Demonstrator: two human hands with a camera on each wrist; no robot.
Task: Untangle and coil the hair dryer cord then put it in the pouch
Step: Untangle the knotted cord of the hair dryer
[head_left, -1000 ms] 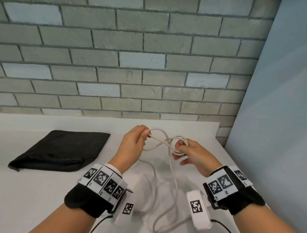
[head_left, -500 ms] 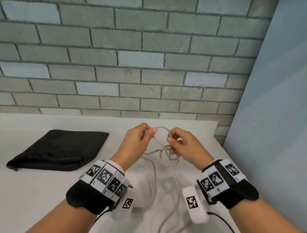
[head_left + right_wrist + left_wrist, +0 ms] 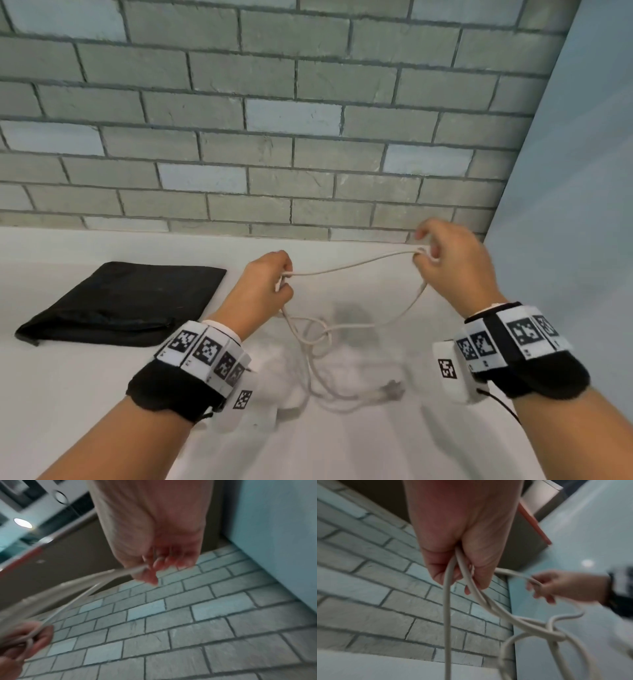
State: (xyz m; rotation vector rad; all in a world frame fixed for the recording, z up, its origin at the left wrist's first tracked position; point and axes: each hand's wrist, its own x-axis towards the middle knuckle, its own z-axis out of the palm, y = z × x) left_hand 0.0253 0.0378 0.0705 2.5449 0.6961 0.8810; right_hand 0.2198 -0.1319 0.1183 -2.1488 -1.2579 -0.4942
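A: The cord (image 3: 346,269) is stretched in the air between both hands, above the near right part of the desk (image 3: 68,394). It is the untangling step, I judge; no coiling has begun.

B: And the pouch (image 3: 130,301)?

A: It lies flat toward the desk's far left edge, well apart from the hands. Its mouth looks closed, though I cannot tell for sure.

B: What are the hands doing?

A: The left hand (image 3: 263,291) has its fingers curled round the cord, and two strands leave the fist in the left wrist view. The right hand (image 3: 448,270) pinches a bend of the cord at its fingertips (image 3: 150,579), with the other fingers loosely curled.

B: Where is the tangle now?

A: A knot (image 3: 320,337) hangs below and between the hands, where loops cross. Below it the cord runs down to the desk, and the plug (image 3: 388,392) lies there near the front.

B: So what does the next move call for?

A: Probably slackening that crossing and passing the free end back through, rather than pulling the hands wider, which could tighten it.

B: Anything you cannot make out?

A: The hair dryer itself. There is a pale blurred shape under the left wrist, but I cannot say what it is. The right wrist view is smeared, so the exact pinch is unclear.
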